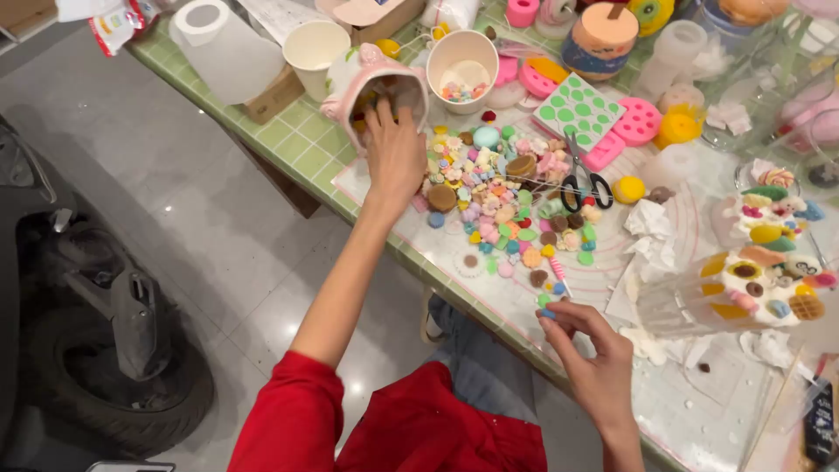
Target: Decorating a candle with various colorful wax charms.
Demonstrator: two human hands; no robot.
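**Reaching into the pink cup while the other hand pinches a charm**

Your left hand (393, 153) is at the mouth of the tipped pink cup (371, 83) in the upper middle of the frame. Its fingers (383, 112) are curled into the opening, so you cannot tell from here whether they have hold of anything inside. Keep the cup tilted towards you so the pieces slide to the rim and do not spill onto the pile.

Your right hand (594, 363), at the lower right, has thumb and forefinger pinched nearly closed on a small blue and green charm (545, 306). Hold it lightly; a piece that small looks easy to drop.

The pile of candy-coloured charms (502, 201) lies in the middle of the frame, just beside the left hand, with black-handled scissors (584, 183) at its right edge. Two paper cups (315, 52) stand behind the pink one.

The desk (288, 140) is tiled in pale green, with a clear mat under the charms. At right stands a clear glass (752, 293) decorated with white cream and sweets. The floor is glossy grey tile, and a scooter wheel (122, 393) shows at the lower left.
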